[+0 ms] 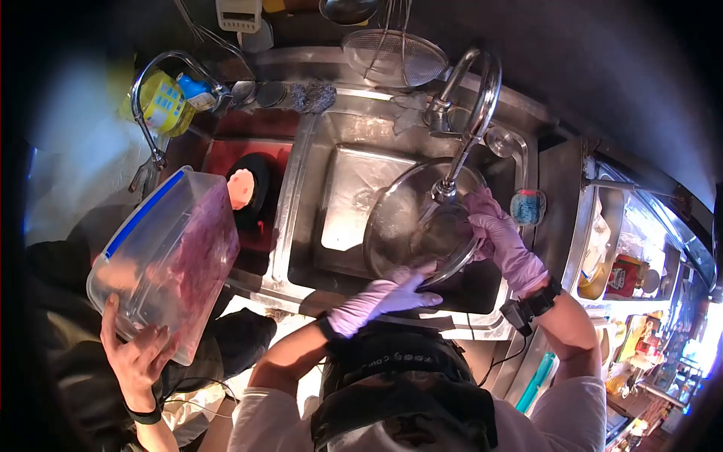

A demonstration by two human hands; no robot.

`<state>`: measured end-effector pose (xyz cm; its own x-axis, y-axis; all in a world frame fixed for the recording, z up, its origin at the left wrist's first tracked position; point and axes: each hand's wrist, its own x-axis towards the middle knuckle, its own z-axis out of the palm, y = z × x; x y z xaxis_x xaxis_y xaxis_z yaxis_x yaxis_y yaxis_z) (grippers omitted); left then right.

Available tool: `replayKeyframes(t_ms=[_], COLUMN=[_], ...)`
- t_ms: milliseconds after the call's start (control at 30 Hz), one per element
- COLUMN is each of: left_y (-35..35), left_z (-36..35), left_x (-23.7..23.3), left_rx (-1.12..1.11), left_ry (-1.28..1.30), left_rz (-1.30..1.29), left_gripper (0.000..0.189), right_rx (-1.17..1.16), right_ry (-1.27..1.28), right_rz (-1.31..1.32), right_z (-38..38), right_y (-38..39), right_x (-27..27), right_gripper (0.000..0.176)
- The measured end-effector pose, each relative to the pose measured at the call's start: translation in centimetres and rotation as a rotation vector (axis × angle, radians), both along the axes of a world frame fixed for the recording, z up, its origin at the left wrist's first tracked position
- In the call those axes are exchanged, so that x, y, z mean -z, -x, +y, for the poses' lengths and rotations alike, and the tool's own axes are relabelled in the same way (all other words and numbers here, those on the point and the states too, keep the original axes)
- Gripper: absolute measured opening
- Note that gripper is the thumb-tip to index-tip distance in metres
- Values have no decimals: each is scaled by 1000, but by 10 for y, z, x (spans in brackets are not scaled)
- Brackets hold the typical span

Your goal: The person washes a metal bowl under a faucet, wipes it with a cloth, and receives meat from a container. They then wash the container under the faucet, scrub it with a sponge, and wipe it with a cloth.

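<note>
Both my hands wear purple gloves. My left hand (384, 297) grips the near rim of a large clear bowl (395, 218) that sits in the steel sink (301, 196). My right hand (501, 237) holds the same bowl's right rim. A smaller round metal strainer (444, 233) appears to rest inside the bowl, just under the spray head of the curved faucet (463, 143). I cannot tell whether water is running.
At left another person's hand (135, 354) holds up a clear plastic tub (162, 256) with a blue rim and reddish meat inside. A flat metal tray (350, 192) lies in the sink. A blue sponge (527, 207) sits right of it. A mesh strainer (395, 56) hangs behind.
</note>
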<state>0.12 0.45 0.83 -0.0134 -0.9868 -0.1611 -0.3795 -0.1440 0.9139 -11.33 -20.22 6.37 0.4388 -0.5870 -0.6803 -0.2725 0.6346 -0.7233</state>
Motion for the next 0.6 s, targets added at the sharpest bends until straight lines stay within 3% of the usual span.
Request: replayKeyframes(t_ms=[67, 167, 200, 300, 333, 400, 467, 500, 567, 600], left_y=[22, 4, -6, -31, -36, -43, -46, -48, -49, -47], left_z=[-12, -18, -18, -18, -16, -14, -17, -19, -20, -19], left_x=[24, 28, 26, 21, 16, 2, 7, 12, 21, 24], left_rx=[-71, -150, -268, -456, -465, -481, -538, -566, -636, -673], left_ry=[-49, -114, -33, 132, 91, 2, 78, 123, 104, 94], left_rz=[85, -158, -65, 334, 439, 648, 640, 630, 688, 721], left_gripper=[51, 43, 38, 32, 33, 37, 43, 46, 47, 48], right_rx=[-12, -92, -126, -138, -209, -205, -224, -269, -251, -329], right_ry=[48, -10, -49, 325, 289, 349, 403, 545, 527, 747], right_rz=[-41, -130, -167, -196, -115, -223, -256, -377, -364, -291], right_z=[1, -10, -14, -16, -17, -10, 5, 8, 35, 47], right_y=[-7, -21, -24, -30, -24, -25, -29, -29, -27, -22], right_x=[0, -12, -17, 7, 1, 5, -1, 12, -3, 1], right_gripper=[36, 40, 42, 44, 44, 42, 39, 36, 35, 37])
